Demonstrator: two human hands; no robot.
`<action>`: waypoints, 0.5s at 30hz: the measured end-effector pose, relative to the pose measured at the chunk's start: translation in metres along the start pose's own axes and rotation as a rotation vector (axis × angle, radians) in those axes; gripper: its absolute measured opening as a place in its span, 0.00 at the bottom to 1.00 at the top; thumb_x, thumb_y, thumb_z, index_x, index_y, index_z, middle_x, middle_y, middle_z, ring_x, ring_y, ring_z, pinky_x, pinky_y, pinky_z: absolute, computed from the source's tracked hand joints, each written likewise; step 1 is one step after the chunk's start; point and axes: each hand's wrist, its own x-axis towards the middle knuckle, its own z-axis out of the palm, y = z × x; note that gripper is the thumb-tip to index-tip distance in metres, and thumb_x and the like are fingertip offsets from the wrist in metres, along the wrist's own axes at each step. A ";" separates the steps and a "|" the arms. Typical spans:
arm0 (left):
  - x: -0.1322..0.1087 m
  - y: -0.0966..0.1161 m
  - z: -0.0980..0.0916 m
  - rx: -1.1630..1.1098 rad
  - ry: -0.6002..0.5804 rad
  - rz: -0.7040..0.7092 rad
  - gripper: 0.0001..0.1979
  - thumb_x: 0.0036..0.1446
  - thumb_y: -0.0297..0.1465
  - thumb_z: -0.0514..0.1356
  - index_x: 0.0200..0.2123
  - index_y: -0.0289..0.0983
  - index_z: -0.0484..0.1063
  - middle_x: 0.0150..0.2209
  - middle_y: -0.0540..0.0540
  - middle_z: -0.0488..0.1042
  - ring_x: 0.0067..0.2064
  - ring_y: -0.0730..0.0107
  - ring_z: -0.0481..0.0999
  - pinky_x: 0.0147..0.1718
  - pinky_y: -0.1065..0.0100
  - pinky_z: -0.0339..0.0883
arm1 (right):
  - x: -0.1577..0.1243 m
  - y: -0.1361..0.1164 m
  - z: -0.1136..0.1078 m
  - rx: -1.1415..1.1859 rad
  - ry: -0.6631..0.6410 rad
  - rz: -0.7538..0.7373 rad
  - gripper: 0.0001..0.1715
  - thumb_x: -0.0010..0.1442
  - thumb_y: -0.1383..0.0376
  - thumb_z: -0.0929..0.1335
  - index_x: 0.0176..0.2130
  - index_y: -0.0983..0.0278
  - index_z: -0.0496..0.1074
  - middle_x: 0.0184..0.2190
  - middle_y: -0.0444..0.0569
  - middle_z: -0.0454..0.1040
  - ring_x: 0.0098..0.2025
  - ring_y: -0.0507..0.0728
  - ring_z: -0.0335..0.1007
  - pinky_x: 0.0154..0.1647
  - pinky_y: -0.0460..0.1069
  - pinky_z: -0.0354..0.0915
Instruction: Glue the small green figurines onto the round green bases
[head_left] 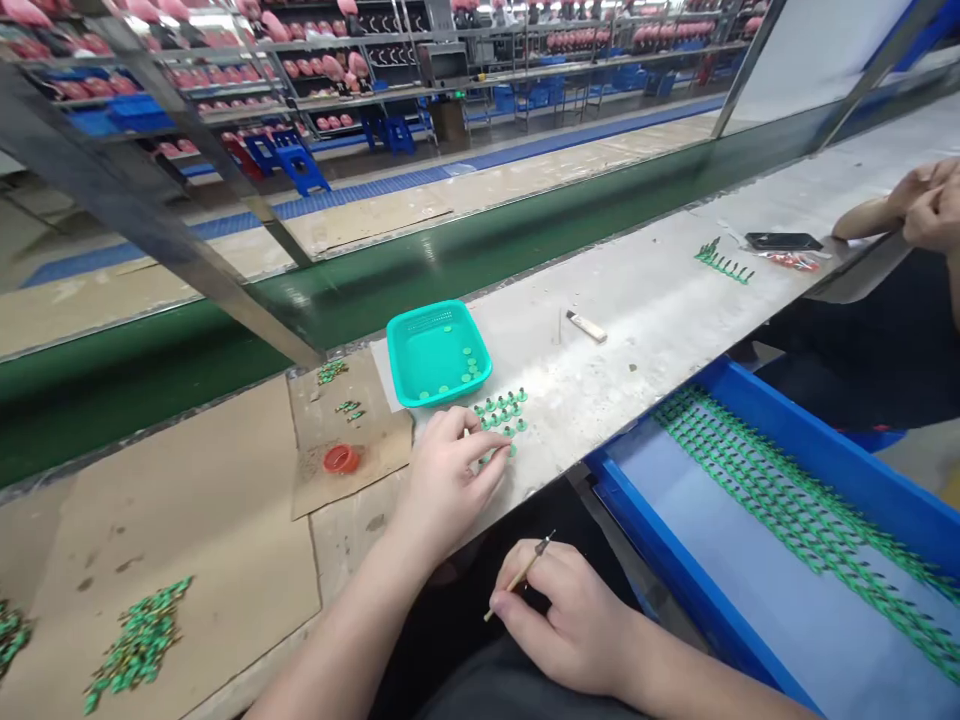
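Right hand (574, 620) fingers pinch 1 thin tool (517, 578); left hand (450, 485) fingers bunch, grip unclear, at green studs (504, 411) by the tabletop's (660, 290) near edge. Teal basket (427, 352) holds green discs (466, 378); blue bin (832, 455), rowed studs (757, 482).

A pale, scuffed surface (667, 300) runs alongside a green strip. On it lie cardboard sheets (225, 510), a turquoise basket (395, 365), rows of small green pieces (522, 396), a white-handled tool (589, 327), farther green pieces (726, 265), a dark flat device (784, 241) and a clear bag (796, 262) with red contents.

The dark-tipped pieces (506, 411) are green, the basket (425, 357) turquoise, the bin (847, 472) blue.
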 end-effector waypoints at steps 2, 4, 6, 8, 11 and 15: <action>0.003 -0.001 0.012 0.051 -0.013 0.018 0.10 0.72 0.35 0.68 0.40 0.47 0.91 0.40 0.44 0.76 0.45 0.58 0.76 0.47 0.57 0.70 | -0.001 0.002 -0.006 -0.004 0.022 -0.001 0.08 0.78 0.67 0.71 0.42 0.59 0.76 0.35 0.48 0.85 0.36 0.57 0.83 0.43 0.49 0.76; 0.001 -0.003 0.017 0.091 -0.013 0.015 0.10 0.73 0.35 0.67 0.40 0.47 0.92 0.39 0.44 0.75 0.44 0.58 0.75 0.46 0.57 0.68 | -0.003 0.003 -0.011 0.003 0.028 0.020 0.08 0.79 0.67 0.70 0.42 0.59 0.76 0.35 0.48 0.85 0.36 0.56 0.83 0.44 0.49 0.76; -0.002 -0.004 0.014 0.110 -0.008 -0.001 0.11 0.74 0.37 0.67 0.43 0.47 0.92 0.38 0.44 0.75 0.43 0.58 0.74 0.46 0.56 0.67 | -0.004 0.005 -0.017 0.018 0.024 0.047 0.08 0.78 0.67 0.71 0.42 0.59 0.76 0.36 0.48 0.85 0.36 0.56 0.83 0.44 0.49 0.76; -0.009 0.000 0.006 0.100 0.001 -0.027 0.12 0.76 0.39 0.66 0.47 0.47 0.92 0.38 0.44 0.76 0.42 0.59 0.75 0.45 0.57 0.68 | -0.004 0.005 -0.021 0.034 0.021 0.065 0.08 0.78 0.66 0.71 0.42 0.59 0.77 0.36 0.48 0.85 0.37 0.56 0.83 0.44 0.49 0.76; -0.026 0.014 -0.016 0.037 -0.024 -0.076 0.15 0.79 0.39 0.62 0.51 0.45 0.91 0.38 0.46 0.80 0.40 0.63 0.79 0.40 0.63 0.72 | -0.001 0.003 -0.025 0.050 0.022 0.101 0.08 0.79 0.66 0.71 0.42 0.59 0.77 0.36 0.46 0.84 0.36 0.55 0.81 0.43 0.48 0.75; -0.067 0.041 -0.046 -0.165 -0.276 -0.217 0.15 0.77 0.41 0.65 0.40 0.45 0.89 0.34 0.49 0.82 0.33 0.70 0.81 0.32 0.70 0.72 | 0.007 -0.008 -0.023 0.093 0.007 0.213 0.13 0.80 0.62 0.72 0.38 0.59 0.76 0.32 0.42 0.78 0.32 0.53 0.75 0.36 0.46 0.70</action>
